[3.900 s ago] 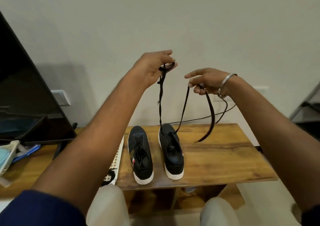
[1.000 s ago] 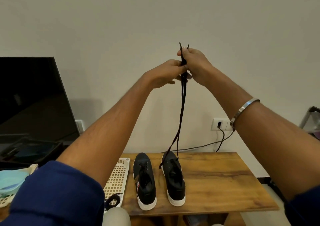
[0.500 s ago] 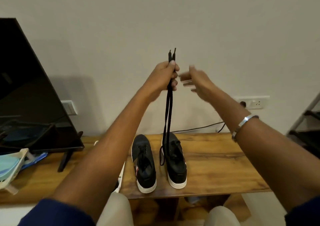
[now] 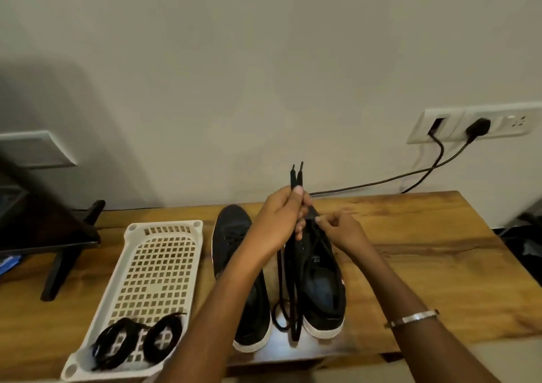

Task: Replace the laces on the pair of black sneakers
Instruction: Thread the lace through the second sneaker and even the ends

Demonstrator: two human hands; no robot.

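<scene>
Two black sneakers with white soles stand side by side on the wooden table [image 4: 425,253], toes toward the wall. My left hand [image 4: 281,221] pinches both ends of a black lace [image 4: 293,288] just above the toe of the right sneaker [image 4: 319,283]; the tips stick up and the doubled lace hangs down between the shoes. My right hand [image 4: 340,230] is over the right sneaker's front eyelets, its fingertips pinched together there on what looks like a lace. The left sneaker [image 4: 237,236] is partly hidden by my left forearm.
A cream perforated plastic tray [image 4: 158,268] lies left of the shoes with two coiled black laces [image 4: 137,338] at its near end. A dark stand [image 4: 67,236] is at far left. Wall sockets [image 4: 475,124] with black cables are at the back right.
The view has dropped toward the table. My left hand came down with the lace ends from well above to just over the shoes. My right hand moved down onto the right sneaker.
</scene>
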